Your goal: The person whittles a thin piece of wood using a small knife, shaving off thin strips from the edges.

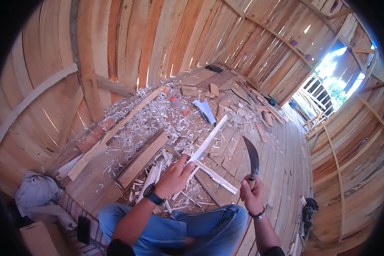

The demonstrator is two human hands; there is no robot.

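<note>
My left hand [175, 176], with a dark watch at its wrist, is closed round the lower part of a thin pale wooden strip [210, 137]. The strip slants up and away to the right. In my right hand [252, 197] is the handle of a curved knife [252, 156], its dark blade pointing up and apart from the strip. Just right of my left hand, a second pale wooden piece [219, 179] slants down to the right; whether it touches the strip I cannot tell.
Wood shavings [136, 113] cover the plank floor [279, 170]. A thick timber block [143, 158] and a long board [115, 132] lie to the left. Offcuts [237, 104] are scattered ahead, near a white-and-blue sheet [204, 110]. A phone [83, 229] and cardboard box [45, 239] are at lower left.
</note>
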